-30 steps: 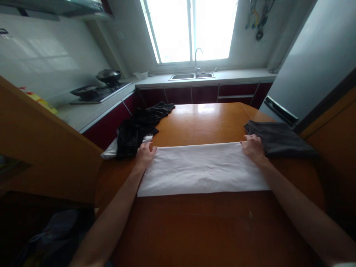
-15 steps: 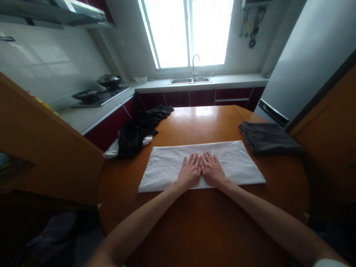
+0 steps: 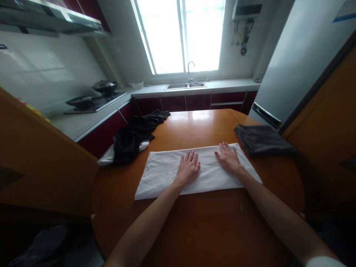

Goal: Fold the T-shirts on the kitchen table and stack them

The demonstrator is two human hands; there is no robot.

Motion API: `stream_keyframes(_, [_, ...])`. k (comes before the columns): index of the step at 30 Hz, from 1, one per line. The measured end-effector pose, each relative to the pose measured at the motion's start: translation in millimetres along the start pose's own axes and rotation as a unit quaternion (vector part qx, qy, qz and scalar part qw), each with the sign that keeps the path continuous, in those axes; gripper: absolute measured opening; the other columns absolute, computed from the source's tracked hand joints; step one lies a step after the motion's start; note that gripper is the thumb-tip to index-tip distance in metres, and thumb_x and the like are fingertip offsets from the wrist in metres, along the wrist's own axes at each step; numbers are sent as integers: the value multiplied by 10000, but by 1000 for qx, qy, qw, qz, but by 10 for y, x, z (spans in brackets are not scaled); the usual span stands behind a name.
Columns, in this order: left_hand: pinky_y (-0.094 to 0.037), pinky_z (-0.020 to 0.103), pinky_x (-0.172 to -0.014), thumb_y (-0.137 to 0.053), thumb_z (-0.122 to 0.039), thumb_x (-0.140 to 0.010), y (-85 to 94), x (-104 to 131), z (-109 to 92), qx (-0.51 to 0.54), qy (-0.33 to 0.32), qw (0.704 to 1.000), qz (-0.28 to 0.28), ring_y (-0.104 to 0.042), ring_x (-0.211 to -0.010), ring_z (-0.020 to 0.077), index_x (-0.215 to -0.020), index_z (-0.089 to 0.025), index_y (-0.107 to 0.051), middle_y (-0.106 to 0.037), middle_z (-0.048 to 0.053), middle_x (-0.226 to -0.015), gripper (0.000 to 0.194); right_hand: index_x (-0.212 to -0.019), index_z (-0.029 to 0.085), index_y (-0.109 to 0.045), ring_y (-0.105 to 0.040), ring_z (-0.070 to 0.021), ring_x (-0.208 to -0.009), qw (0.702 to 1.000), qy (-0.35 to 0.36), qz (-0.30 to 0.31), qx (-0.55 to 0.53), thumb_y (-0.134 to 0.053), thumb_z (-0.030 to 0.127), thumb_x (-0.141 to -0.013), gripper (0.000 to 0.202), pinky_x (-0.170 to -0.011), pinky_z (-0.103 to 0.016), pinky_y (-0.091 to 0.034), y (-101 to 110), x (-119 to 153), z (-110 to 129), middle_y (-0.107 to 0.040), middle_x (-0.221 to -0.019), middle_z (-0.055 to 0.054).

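Note:
A folded white cloth [image 3: 164,170] lies flat as a wide rectangle near the front of the wooden table [image 3: 194,129]. My left hand [image 3: 188,167] rests palm down on its middle, fingers stretched forward. Farther right, my right hand [image 3: 228,158] lies flat on the same cloth, with its fingertips near the back edge and its thumb pointing left. Both hands are open and grip nothing. Faint wrinkles show on the cloth's left half.
A heap of black clothing [image 3: 130,137] with some white fabric [image 3: 107,156] lies at the table's left edge. On the right is a folded dark grey garment [image 3: 264,141]. Beyond stand a counter with a sink [image 3: 185,86], a stove with pans [image 3: 104,87] and a fridge [image 3: 280,59].
My right hand has slid right across the cloth, away from my left hand; before, the two lay side by side at its middle. The left hand stays about in place. The view has shifted slightly.

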State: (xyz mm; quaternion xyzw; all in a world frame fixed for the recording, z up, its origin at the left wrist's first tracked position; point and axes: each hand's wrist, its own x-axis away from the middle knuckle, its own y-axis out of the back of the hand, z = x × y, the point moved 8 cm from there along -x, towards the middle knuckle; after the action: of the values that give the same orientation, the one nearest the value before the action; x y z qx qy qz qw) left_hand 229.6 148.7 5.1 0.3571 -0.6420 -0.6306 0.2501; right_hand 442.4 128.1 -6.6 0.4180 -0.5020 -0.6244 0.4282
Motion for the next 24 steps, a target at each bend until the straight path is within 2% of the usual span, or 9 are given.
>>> stream_keyframes(3, [-190, 527, -1246, -304, -411, -1042, 1, 9, -23, 12, 5, 1000, 1, -210, -1546, 282, -1577, -167, -357, -262, 93, -1665, 591, -1588, 48, -272, -144, -249, -1557, 999, -34, -7, 16, -169, 486, -1046, 704, -1247, -525, -71, -49, -28, -288, -198, -1674, -145])
stream_keyframes(5, [-198, 508, -1247, -309, -419, -1042, 10, -6, -12, 26, 7, 1000, 5, -213, -1546, 269, -1573, -176, -363, -271, 87, -1663, 587, -1588, 43, -269, -144, -254, -1556, 999, -38, -11, 18, -158, 492, -1042, 716, -1245, -532, -79, -72, -44, -366, -200, -1673, -152])
stream_keyframes(7, [-231, 482, -1240, -311, -431, -1044, 34, -33, 88, 41, 16, 999, 9, -235, -1540, 256, -1570, -173, -365, -292, 88, -1657, 588, -1586, 42, -275, -146, -257, -1555, 999, -33, -12, 16, -153, 504, -1038, 727, -1243, -538, -87, -102, -60, -388, -210, -1670, -158])
stream_keyframes(9, [-246, 497, -1232, -310, -444, -1045, 86, -47, 319, 38, 47, 998, 2, -252, -1533, 265, -1567, -173, -372, -316, 97, -1647, 591, -1581, 41, -288, -154, -261, -1553, 999, -30, -16, 14, -150, 512, -1035, 734, -1242, -539, -94, -129, -68, -393, -219, -1668, -161])
stream_keyframes(13, [-194, 579, -1225, -301, -469, -1045, 175, 15, 943, -7, 150, 989, -13, -224, -1538, 315, -1570, -205, -380, -316, 111, -1646, 592, -1573, 35, -304, -165, -263, -1550, 999, -26, -27, 13, -153, 504, -1037, 728, -1241, -532, -92, -144, -68, -401, -232, -1663, -173])
stream_keyframes(16, [-197, 565, -1226, -301, -494, -1041, 184, 50, 1141, -17, 170, 985, -15, -233, -1535, 314, -1577, -229, -367, -324, 97, -1645, 601, -1563, 27, -321, -187, -269, -1545, 999, -32, -26, 9, -181, 490, -1038, 715, -1238, -531, -110, -94, -64, -390, -251, -1655, -182])
stream_keyframes(20, [-176, 583, -1228, -312, -431, -1036, 262, 28, 1033, -35, 174, 983, -53, -239, -1533, 306, -1561, -200, -396, -344, 109, -1634, 580, -1551, 19, -336, -206, -275, -1540, 996, -29, -80, -14, -200, 452, -1042, 681, -1231, -531, -136, 180, 17, -186, -278, -1642, -201])
stream_keyframes(22, [-159, 586, -1232, -319, -415, -1031, 280, -6, 872, -40, 146, 986, -66, -222, -1539, 298, -1558, -197, -400, -341, 104, -1636, 576, -1556, 34, -329, -193, -255, -1545, 993, 4, -115, -35, -206, 418, -1045, 650, -1234, -519, -129, 327, 123, 66, -278, -1645, -189])
stream_keyframes(24, [-172, 585, -1228, -321, -433, -1029, 228, -36, 718, -36, 112, 992, -50, -213, -1542, 298, -1564, -217, -390, -327, 91, -1644, 581, -1571, 64, -310, -175, -229, -1550, 990, 60, -114, -55, -231, 391, -1043, 626, -1242, -488, -122, 372, 250, 389, -263, -1657, -158])
